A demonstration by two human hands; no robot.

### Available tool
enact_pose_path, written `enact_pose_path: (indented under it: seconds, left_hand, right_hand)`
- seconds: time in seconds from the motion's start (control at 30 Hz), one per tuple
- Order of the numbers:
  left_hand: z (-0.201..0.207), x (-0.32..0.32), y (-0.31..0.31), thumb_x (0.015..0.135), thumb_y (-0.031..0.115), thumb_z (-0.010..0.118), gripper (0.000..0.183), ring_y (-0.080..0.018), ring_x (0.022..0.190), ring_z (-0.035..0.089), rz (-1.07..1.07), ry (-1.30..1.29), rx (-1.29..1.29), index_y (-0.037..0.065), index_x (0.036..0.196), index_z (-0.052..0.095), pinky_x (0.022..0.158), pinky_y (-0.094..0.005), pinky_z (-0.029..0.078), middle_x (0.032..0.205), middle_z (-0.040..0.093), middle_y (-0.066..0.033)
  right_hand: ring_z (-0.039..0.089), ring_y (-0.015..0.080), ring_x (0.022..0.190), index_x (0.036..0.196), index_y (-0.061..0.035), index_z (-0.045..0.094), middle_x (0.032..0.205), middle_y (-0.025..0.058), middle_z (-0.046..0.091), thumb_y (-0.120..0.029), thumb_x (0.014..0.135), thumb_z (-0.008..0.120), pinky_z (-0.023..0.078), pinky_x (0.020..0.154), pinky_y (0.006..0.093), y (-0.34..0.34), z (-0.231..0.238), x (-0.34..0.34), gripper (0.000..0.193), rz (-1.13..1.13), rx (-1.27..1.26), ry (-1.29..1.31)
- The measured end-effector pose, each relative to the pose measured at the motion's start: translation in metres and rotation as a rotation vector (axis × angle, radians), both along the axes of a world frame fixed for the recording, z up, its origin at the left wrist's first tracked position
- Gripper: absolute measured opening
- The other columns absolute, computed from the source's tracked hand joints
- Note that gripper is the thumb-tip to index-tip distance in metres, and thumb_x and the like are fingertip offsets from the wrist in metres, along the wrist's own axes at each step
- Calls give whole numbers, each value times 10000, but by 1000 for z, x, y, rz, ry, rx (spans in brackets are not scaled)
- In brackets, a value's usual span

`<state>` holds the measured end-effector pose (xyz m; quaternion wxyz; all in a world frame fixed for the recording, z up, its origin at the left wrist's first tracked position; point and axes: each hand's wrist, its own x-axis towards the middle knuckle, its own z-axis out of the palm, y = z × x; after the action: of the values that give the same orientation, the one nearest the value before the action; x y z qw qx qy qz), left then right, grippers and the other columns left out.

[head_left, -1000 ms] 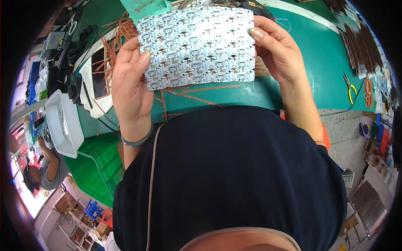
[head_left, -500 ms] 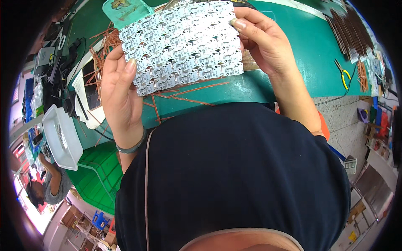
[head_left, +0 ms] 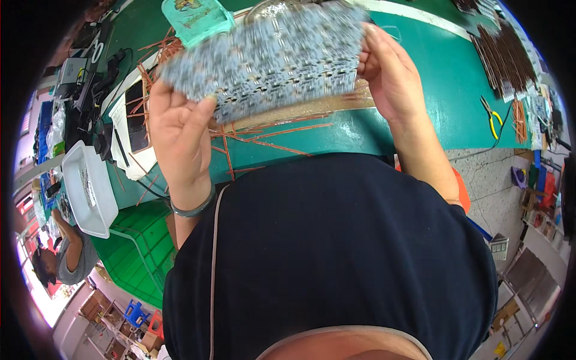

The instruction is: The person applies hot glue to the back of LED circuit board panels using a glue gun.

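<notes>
A panel of small circuit boards (head_left: 276, 66), greyish white with dark parts, is held up over the green table, tilted and smeared by motion. My left hand (head_left: 183, 129) grips its left edge, thumb in front and fingers behind. My right hand (head_left: 393, 78) pinches the right edge near the upper corner. Below the panel shows part of a brown board (head_left: 288, 114) lying on the table. Thin copper-coloured strips (head_left: 264, 141) are scattered beside it.
A turquoise plastic scoop-like container (head_left: 201, 24) stands behind the panel. Yellow-handled pliers (head_left: 492, 117) and a stack of dark strips (head_left: 504, 57) lie at the right. To the left are a white bin (head_left: 90, 192), a green crate (head_left: 135, 252) and a co-worker (head_left: 69, 252).
The panel has tilted, going from bright white and fully facing me to greyer and foreshortened. Both hands keep their grip; the right has shifted slightly right and down.
</notes>
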<state>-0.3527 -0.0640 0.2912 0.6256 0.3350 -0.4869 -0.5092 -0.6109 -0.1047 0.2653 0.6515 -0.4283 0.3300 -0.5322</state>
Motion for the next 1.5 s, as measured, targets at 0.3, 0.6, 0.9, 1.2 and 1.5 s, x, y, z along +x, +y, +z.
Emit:
enact_pose_path:
  seconds: [0.3,0.6,0.9,1.2,1.5]
  left_hand:
    - [-12,0,-14,680,-119,555,305,-253,1057,526,182,-571,-469,67,918,592,953,-369,359,970,586,-94]
    - [-8,-18,-11,954,417,251,494,-170,936,545,-53,278,449,-3,1122,446,823,-298,450,1035,548,-107]
    - [-24,-23,-10,962,383,263,541,-140,1088,474,44,18,366,-66,1235,392,934,-251,366,1206,485,-109]
    - [-14,-25,-9,954,417,251,550,-138,996,544,-6,193,400,-45,1197,427,851,-254,442,1138,532,-105]
    - [-8,-29,-10,957,359,297,455,-176,963,575,-229,407,484,2,1209,424,811,-321,488,1108,551,-109]
  right_hand:
    - [567,168,967,1149,38,454,1057,133,585,-47,821,549,459,834,284,10,4,16,352,76,77,-141]
    - [575,154,943,1175,40,414,1050,138,588,25,830,499,468,796,254,16,1,19,355,-11,20,-63]
    - [558,145,971,1182,23,427,1085,116,575,-30,842,509,444,832,259,16,-4,25,354,64,67,-49]
    - [557,136,953,1154,17,466,1073,97,575,-146,867,538,447,827,272,17,-11,34,338,91,124,-54]
    - [567,150,968,1164,3,458,1083,105,570,-132,864,528,470,830,289,21,-10,36,337,102,165,-271]
